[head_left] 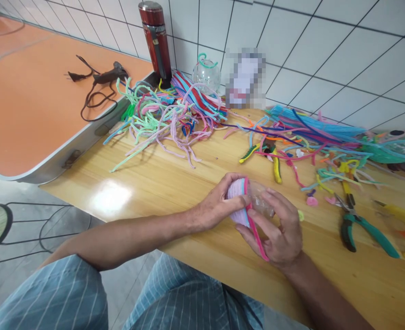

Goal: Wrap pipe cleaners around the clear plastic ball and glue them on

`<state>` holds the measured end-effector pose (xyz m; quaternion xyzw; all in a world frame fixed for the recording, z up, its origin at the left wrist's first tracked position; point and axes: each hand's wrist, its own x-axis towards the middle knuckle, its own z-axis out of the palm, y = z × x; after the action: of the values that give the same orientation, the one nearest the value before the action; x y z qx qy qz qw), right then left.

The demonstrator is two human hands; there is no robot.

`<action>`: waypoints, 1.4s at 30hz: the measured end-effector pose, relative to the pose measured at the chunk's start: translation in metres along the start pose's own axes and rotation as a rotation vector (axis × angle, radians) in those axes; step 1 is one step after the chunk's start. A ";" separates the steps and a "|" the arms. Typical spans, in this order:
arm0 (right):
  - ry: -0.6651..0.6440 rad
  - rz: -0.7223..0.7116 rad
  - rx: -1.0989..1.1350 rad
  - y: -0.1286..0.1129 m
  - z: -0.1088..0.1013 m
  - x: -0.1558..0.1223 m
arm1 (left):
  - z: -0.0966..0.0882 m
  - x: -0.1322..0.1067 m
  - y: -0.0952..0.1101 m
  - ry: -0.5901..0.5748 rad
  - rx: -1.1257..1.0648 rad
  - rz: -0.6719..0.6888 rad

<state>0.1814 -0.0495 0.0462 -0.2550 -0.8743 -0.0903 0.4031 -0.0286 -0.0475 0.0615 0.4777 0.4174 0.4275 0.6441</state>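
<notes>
Between my hands is a clear plastic container (pixel 257 195), tilted on its side above the table. Lilac fuzzy pipe cleaner is wrapped around its left part, with a light blue band beside it. A bright pink pipe cleaner (pixel 259 245) runs along the edge of these bands, and its loose end hangs down toward my right palm. My left hand (pixel 218 206) is closed around the wrapped part, its thumb pressing near the pink strand. My right hand (pixel 281 229) has its fingers bent around the clear end and the pink pipe cleaner; its palm is partly hidden.
Tangled pipe cleaners (pixel 154 123) lie back left, near a red thermos (pixel 156 46) and a clear round jar (pixel 206 73). Yellow-handled pliers (pixel 276 167), a blue bundle (pixel 312 123) and teal-handled pliers (pixel 370 231) lie right. An orange table (pixel 34 105) with a black cord (pixel 101 85) adjoins.
</notes>
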 end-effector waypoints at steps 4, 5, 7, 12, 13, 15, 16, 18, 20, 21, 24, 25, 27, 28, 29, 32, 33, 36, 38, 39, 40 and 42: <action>0.021 0.018 0.010 -0.001 0.004 0.001 | 0.002 -0.001 0.002 0.005 -0.034 -0.011; 0.030 0.024 0.011 -0.001 0.005 0.001 | 0.003 -0.001 0.001 0.009 -0.046 -0.008; 0.050 0.036 0.007 -0.001 0.006 0.001 | 0.005 -0.001 -0.001 0.006 -0.065 0.000; 0.075 0.059 -0.011 0.000 0.006 -0.001 | 0.006 -0.003 -0.005 0.001 -0.002 0.084; 0.081 0.056 -0.011 0.000 0.006 -0.001 | 0.006 -0.004 -0.005 0.003 0.027 0.112; 0.097 0.045 -0.002 0.000 0.004 -0.001 | 0.006 -0.005 -0.004 0.001 0.077 0.161; 0.101 0.040 0.005 0.000 0.004 -0.001 | 0.006 -0.006 -0.004 -0.002 0.096 0.179; 0.101 0.036 0.017 0.000 0.003 -0.001 | 0.005 -0.006 -0.004 -0.007 0.118 0.199; 0.090 0.036 0.021 0.000 0.002 -0.001 | 0.005 -0.007 -0.003 -0.012 0.128 0.205; 0.087 0.036 0.020 0.000 0.002 0.000 | 0.004 -0.008 -0.003 -0.018 0.127 0.204; 0.090 0.020 0.024 0.001 0.002 0.001 | 0.004 -0.009 -0.002 -0.039 0.107 0.184; 0.090 0.015 0.025 0.001 0.002 0.001 | 0.004 -0.009 -0.002 -0.044 0.097 0.171; 0.089 0.001 0.029 0.000 0.002 0.002 | 0.004 -0.009 -0.001 -0.047 0.074 0.139; 0.087 -0.001 0.033 0.000 0.003 0.002 | 0.004 -0.009 0.000 -0.048 0.057 0.120; 0.086 -0.001 0.037 -0.001 0.003 0.002 | 0.004 -0.009 0.000 -0.050 0.036 0.098; 0.084 -0.001 0.038 -0.002 0.004 0.001 | 0.003 -0.006 0.002 -0.065 -0.054 0.027; 0.077 -0.002 0.033 -0.003 0.005 0.001 | 0.002 -0.005 0.002 -0.068 -0.084 0.005; 0.067 -0.013 0.018 -0.003 0.007 0.000 | 0.001 0.000 0.004 -0.058 -0.150 -0.036; 0.063 -0.008 0.022 -0.002 0.007 -0.001 | 0.000 0.002 0.005 -0.040 -0.168 -0.039; 0.057 -0.004 0.028 -0.001 0.007 -0.001 | 0.000 0.002 0.006 -0.033 -0.171 -0.039; 0.050 -0.001 0.037 -0.001 0.007 -0.001 | 0.000 0.003 0.006 -0.027 -0.171 -0.040; 0.034 -0.003 0.059 0.001 0.007 -0.001 | 0.000 0.003 0.006 -0.021 -0.167 -0.038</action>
<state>0.1778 -0.0470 0.0408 -0.2402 -0.8699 -0.0693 0.4251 -0.0285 -0.0441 0.0666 0.4188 0.3825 0.4436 0.6939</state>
